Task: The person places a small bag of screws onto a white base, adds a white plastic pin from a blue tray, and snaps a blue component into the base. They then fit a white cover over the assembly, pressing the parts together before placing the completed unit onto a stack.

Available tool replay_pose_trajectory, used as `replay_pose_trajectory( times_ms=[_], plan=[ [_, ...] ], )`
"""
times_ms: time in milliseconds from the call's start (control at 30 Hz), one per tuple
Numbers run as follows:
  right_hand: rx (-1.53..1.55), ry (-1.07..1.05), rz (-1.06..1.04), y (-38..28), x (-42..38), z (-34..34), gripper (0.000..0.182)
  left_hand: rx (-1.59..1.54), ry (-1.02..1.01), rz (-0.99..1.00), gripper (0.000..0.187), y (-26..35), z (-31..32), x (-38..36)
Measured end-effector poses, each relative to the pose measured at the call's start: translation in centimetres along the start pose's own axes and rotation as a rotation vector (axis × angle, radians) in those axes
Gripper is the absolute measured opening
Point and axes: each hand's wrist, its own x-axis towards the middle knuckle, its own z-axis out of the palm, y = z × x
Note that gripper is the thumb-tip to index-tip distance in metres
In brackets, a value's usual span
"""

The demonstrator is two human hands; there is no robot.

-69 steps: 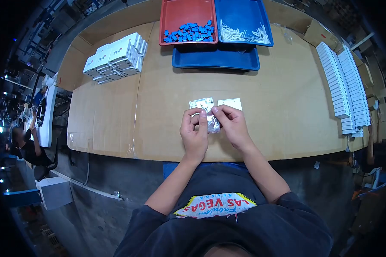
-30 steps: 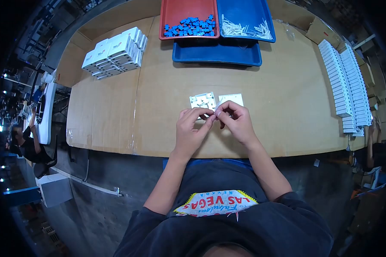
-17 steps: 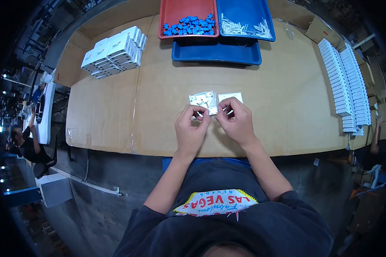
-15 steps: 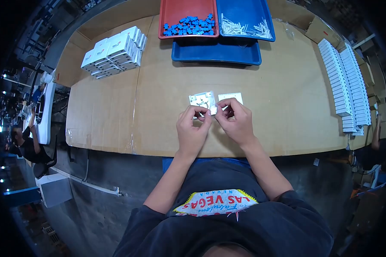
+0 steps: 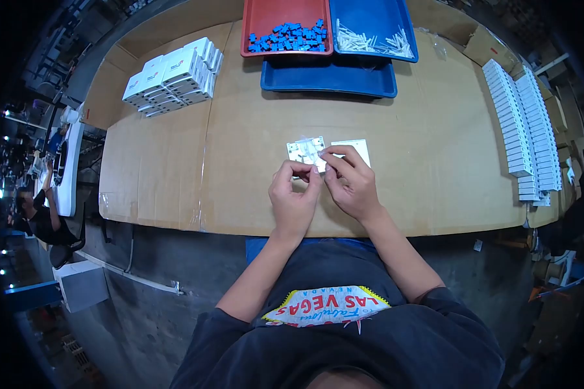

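Observation:
My left hand [image 5: 293, 198] pinches the lower edge of a small clear plastic bag [image 5: 313, 153], thumb against fingertips. The bag lies over a white square plastic housing [image 5: 294, 150] on the cardboard-covered table; small parts show there, too fine to name. My right hand [image 5: 353, 185] is closed, its fingertips together at the bag's right side. Partly behind that hand sits a second white flat piece [image 5: 359, 146].
Stacked white boxes [image 5: 169, 78] stand at the back left. A red tray [image 5: 285, 13] of blue parts and a blue tray [image 5: 370, 16] of white plugs sit behind another blue tray [image 5: 328, 79]. Rows of white pieces [image 5: 506, 120] line the right. A person [image 5: 42, 217] is at far left.
My right fingertips have shifted slightly up and left across the bag. The bag now lies flatter over the housing. My left hand has barely moved.

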Motion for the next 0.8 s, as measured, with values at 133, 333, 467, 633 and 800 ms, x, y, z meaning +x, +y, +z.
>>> replay_pose_trajectory(
  times_ms=[133, 333, 467, 633, 800],
  plan=[
    [0.025, 0.037, -0.041, 0.3, 0.1, 0.0, 0.023, -0.165, -0.065, -0.102, 0.013, -0.4, 0.3, -0.2],
    [-0.002, -0.059, -0.101, 0.5, 0.1, -1.2, 0.026, -0.532, -0.133, -0.549, 0.037, -0.1, -0.9, 1.1],
    [-0.026, -0.102, -0.125, 0.7, 0.1, -1.1, 0.031, -0.517, -0.140, -0.613, 0.032, -0.3, -1.1, 1.5],
    [-0.108, -0.108, -0.196, 0.5, 0.7, -1.1, 0.029, -0.516, -0.111, -0.632, 0.020, -0.5, -1.5, 1.6],
    [-0.009, -0.020, 0.037, 0.0, 0.5, -0.6, 0.028, -0.552, -0.081, -0.512, 0.014, -1.0, -1.2, 1.3]
  ],
)
